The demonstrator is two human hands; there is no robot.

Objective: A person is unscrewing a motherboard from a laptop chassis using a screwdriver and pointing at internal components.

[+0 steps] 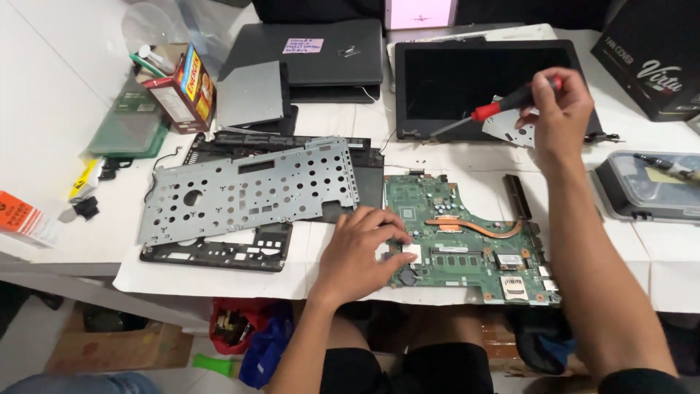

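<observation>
Honestly, left hand (359, 252) lies flat, fingers spread, on the green motherboard (467, 237); looks light, fragile, edge-grab only. Right hand (558, 109) pinches the red screwdriver (490, 111).

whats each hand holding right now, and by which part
The right hand holds a red-and-black screwdriver by its handle, tip aimed left over the table. The left hand holds nothing; its fingers rest on the green circuit board's left edge.

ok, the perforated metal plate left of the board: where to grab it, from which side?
Take the perforated metal plate by its bare left edge, coming from the left. It lies tilted over the black laptop base, so that edge is exposed; the left hand and green motherboard crowd its right end.
</observation>
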